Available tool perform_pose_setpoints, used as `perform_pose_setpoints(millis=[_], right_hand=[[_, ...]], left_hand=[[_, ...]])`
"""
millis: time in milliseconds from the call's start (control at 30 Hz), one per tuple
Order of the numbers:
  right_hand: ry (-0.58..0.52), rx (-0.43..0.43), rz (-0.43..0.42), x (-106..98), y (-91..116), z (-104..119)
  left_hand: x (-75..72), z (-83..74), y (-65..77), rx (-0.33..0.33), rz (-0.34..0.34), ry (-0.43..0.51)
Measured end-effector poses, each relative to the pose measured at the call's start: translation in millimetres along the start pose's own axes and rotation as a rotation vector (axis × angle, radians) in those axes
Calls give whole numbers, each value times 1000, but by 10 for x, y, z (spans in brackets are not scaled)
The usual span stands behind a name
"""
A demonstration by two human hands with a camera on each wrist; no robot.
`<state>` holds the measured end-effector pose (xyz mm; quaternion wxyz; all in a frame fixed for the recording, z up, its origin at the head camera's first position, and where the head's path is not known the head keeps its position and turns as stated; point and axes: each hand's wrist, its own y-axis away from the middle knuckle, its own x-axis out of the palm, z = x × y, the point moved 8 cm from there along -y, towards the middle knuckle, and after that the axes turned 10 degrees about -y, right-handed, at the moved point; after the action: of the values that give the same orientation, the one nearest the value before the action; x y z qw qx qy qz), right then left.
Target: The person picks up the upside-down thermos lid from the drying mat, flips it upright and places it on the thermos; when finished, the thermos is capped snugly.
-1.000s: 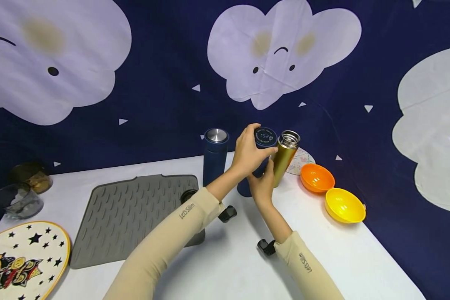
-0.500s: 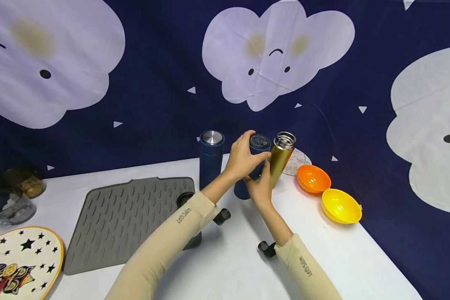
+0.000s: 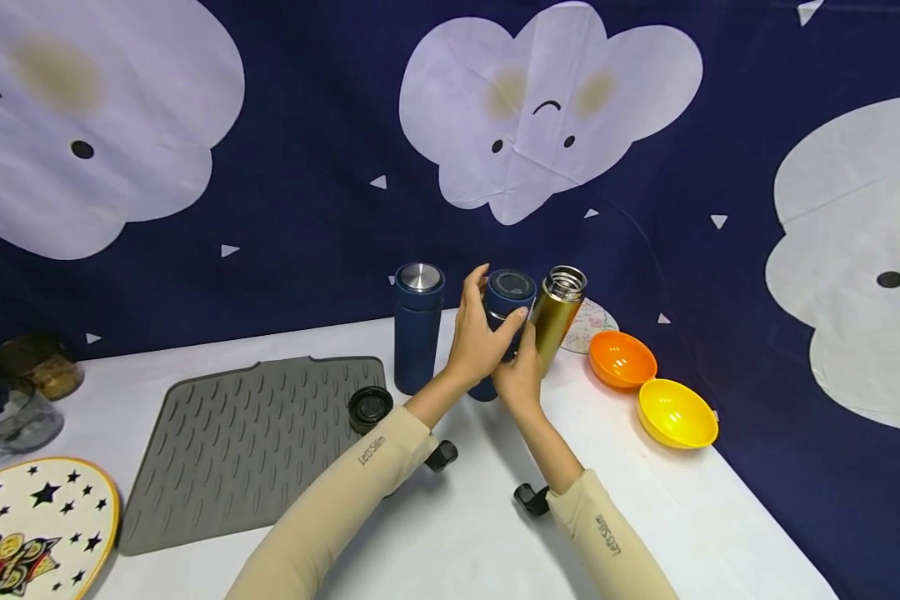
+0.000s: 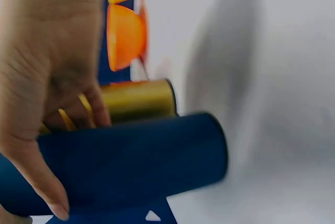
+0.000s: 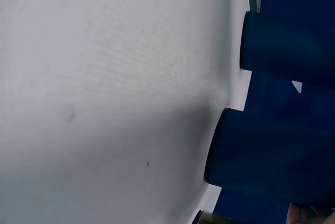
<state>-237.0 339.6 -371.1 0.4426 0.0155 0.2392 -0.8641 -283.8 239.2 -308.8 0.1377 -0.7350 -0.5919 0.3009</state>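
Note:
A dark blue vacuum bottle (image 3: 483,388) stands on the table between both hands, its round display lid (image 3: 512,285) facing up. My left hand (image 3: 474,343) holds around the lid, fingers along its left side and thumb in front. A silvery band shows just under the lid. Lower down, my right hand (image 3: 520,377) grips the bottle body; in the left wrist view its thumb lies along the blue bottle (image 4: 146,161). Close to its right leans a gold bottle (image 3: 557,321) with an uncovered steel mouth. Fingertips (image 5: 296,214) show at the right wrist view's lower corner.
Left of the hands stands a second blue bottle (image 3: 417,342) with a steel-topped lid. A black round lid (image 3: 370,408) lies at the grey mat's (image 3: 247,450) right edge. Orange (image 3: 622,360) and yellow bowls (image 3: 677,414) sit right; a star-patterned plate (image 3: 52,492) and glass bowls (image 3: 26,425) left.
The head view has shifted slightly. The lid and my left hand have moved a little left, and the left fingers now sit more to the lid's side. The lid's lit digits have faded.

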Motion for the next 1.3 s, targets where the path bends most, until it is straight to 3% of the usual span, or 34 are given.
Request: perform_pose_setpoints(millis=[100, 267, 467, 533, 667, 733, 800, 900, 1033, 1100, 1200, 1233, 1300], right_hand=[[-1, -14, 5, 8, 13, 2], [3, -17, 15, 9, 18, -6], [4, -61, 3, 39, 7, 30], [-4, -73, 3, 46, 11, 39], [-19, -54, 13, 60, 20, 10], [-24, -44, 14, 54, 35, -8], [-14, -56, 4, 39, 43, -17], [-1, -91, -11, 9, 49, -11], [-33, -76, 5, 25, 41, -17], [-44, -46, 8, 34, 38, -27], [-20, -14, 2, 39, 38, -50], [-16, -13, -3, 34, 43, -52], [-12, -21, -13, 28, 48, -55]], left_hand=[[21, 15, 27, 2, 44, 32], [13, 39, -30, -33, 16, -11], [49, 47, -59, -2, 147, 74], [29, 26, -65, 3, 105, 19], [-64, -18, -83, 22, -51, -59], [-67, -46, -84, 60, -54, -34], [-13, -58, -82, 86, 7, 5], [81, -59, -70, 57, 64, 8], [69, -21, -132, -35, 8, -27], [52, 6, -179, -59, 19, 91], [69, 56, -198, -90, 114, 272], [82, 73, -185, -102, 141, 274], [86, 83, -149, -91, 147, 185]])
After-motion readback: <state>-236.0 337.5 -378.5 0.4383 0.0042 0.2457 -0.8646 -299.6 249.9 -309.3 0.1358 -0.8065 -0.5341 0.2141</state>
